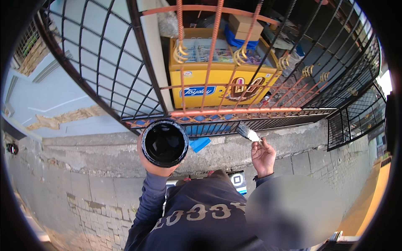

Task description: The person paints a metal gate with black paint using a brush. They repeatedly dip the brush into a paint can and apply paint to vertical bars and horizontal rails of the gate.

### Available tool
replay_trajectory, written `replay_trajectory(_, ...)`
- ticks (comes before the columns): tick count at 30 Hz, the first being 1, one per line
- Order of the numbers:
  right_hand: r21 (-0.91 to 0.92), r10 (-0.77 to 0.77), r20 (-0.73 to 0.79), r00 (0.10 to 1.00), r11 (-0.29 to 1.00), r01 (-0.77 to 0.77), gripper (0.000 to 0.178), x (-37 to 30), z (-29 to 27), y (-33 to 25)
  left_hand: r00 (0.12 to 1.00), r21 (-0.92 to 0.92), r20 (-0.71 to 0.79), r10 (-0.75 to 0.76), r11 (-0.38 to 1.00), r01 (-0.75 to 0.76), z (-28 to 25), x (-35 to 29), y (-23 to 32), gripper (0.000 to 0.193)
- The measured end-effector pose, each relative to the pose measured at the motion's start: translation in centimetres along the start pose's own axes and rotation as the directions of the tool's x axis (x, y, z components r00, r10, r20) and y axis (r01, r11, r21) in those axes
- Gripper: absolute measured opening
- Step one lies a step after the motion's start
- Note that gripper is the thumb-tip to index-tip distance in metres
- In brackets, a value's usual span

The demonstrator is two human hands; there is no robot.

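Observation:
My left hand (158,168) is wrapped round an open can of black paint (165,144), its rim smeared black. My right hand (264,158) pinches the pale handle of a paintbrush (247,131), whose dark bristles point up and left towards the foot of a metal grille (259,109). The bristles appear close to the grille's lower bars; whether they touch I cannot tell. Some of the grille's bars and its lower rail are reddish, while others are black, and gold-coloured ornaments (240,55) sit on several uprights.
Behind the grille stands a yellow freezer (201,77) with boxes (245,27) on top. A blue piece (199,144) lies on the concrete ledge (226,154) below. At the left is a black barred panel (100,54) before a pale wall; paving (96,201) stretches behind me.

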State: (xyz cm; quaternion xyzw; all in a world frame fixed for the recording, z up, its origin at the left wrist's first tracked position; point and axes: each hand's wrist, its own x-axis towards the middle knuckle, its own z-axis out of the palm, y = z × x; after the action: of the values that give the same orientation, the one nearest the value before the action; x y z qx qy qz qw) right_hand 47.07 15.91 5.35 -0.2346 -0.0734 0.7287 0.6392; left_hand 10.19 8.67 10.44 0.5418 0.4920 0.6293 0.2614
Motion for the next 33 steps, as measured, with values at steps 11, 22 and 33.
replay_trajectory(11,-0.239,-0.415,0.392,0.821,0.816,0.526,0.023,8.3,10.6,-9.9,0.988,-0.076,0.106,-0.111,0.990,0.120,8.4,-4.3,0.1,0.122)
replay_trajectory(22,-0.121,-0.624,0.622,0.473,0.521,0.845,0.019,20.2,26.9,-14.9,0.972,0.062,-0.136,-0.190,0.978,0.199,9.6,-8.1,5.3,0.114)
replay_trajectory(33,-0.188,-0.638,0.666,0.387,0.359,0.914,0.018,22.9,29.4,-14.3,0.972,0.197,-0.145,-0.186,0.957,0.212,9.7,-8.8,5.8,0.116)
